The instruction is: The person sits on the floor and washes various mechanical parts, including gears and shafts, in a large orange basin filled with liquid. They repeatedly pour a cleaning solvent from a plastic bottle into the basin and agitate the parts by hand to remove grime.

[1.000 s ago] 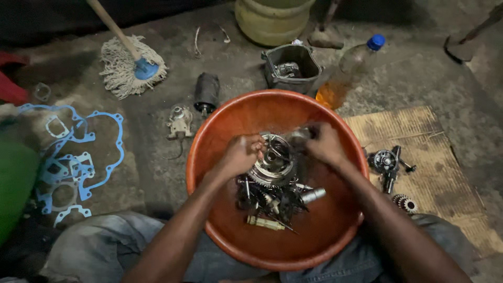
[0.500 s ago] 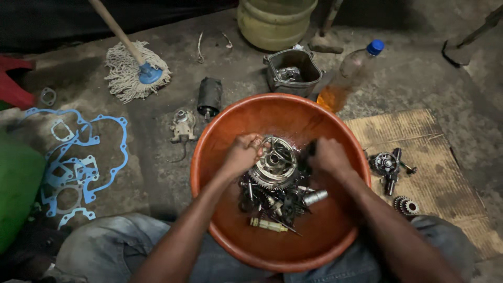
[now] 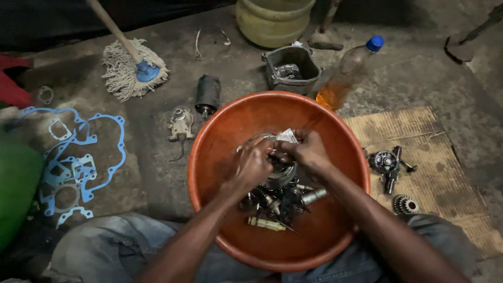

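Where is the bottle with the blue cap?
In the head view, the bottle with the blue cap lies on the floor at the upper right, just behind the orange basin and right of the grey metal box.

Basin (image 3: 220,131): orange plastic, smooth, glossy and wet-looking on the inner wall. Round drum part (image 3: 280,175) under both hands: bare metal, dull grey sheen. Loose parts pile (image 3: 277,202) in the basin: dark, oily metal; one bright cylinder, one brass-toned piece. Floor (image 3: 419,78): rough, matt concrete, stained. Cardboard sheet (image 3: 445,178): corrugated, matt, worn and soiled. Gears (image 3: 386,161) on it: dark metal, greasy. Gaskets (image 3: 78,162): thin blue paper-like sheet, matt. Mop (image 3: 128,71): frayed cotton strands, wooden handle. Bottle (image 3: 348,68): clear plastic, blue cap.
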